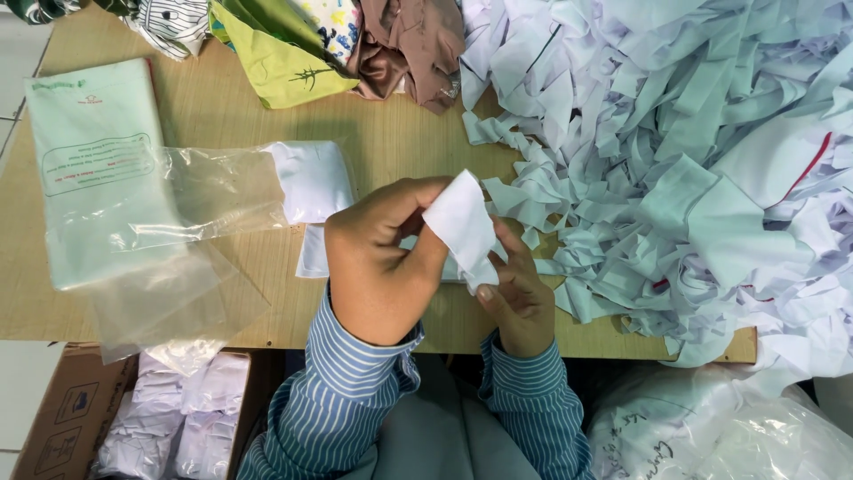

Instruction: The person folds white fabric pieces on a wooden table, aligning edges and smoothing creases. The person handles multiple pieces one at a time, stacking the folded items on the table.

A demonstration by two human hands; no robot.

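My left hand (382, 258) and my right hand (520, 298) are raised together above the front of the wooden table (222, 116). Both grip one small white fabric piece (462, 227), the left pinching its upper part, the right holding its lower end. Both sleeves are blue and white striped. Just behind the hands lies a clear plastic bag (222, 191) with folded white fabric (311, 178) in its end. Another white piece (313, 253) lies flat under my left hand.
A big heap of white fabric strips (693, 151) covers the table's right side. Coloured cloths (284, 53) and a brown one (409, 44) lie at the back. Green-printed bags (89, 169) lie left. A cardboard box (53, 418) with bagged white packs (178, 409) stands below left, plastic bags (711, 427) below right.
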